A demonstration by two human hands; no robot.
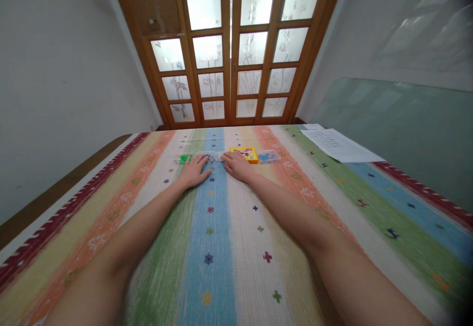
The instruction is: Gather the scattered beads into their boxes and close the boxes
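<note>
Both my arms reach forward over the table. My left hand (194, 171) lies palm down with its fingers spread, holding nothing. Just beyond its fingertips is a small bunch of bright green pieces (184, 159), apparently in a clear box. My right hand (237, 164) rests flat, fingers stretched toward the middle. Between the two hands sits a low clear box (212, 157), partly covered by fingers; whether they touch it I cannot tell. A yellow box (247, 154) with printing stands right behind my right hand. To its right is a clear box with blue pieces (269, 156).
A striped, patterned cloth (212, 276) covers the table. White printed sheets (338, 144) lie at the far right. Behind the table stand wooden doors with frosted panes (211, 52). A greenish glass panel (399, 124) leans along the right wall.
</note>
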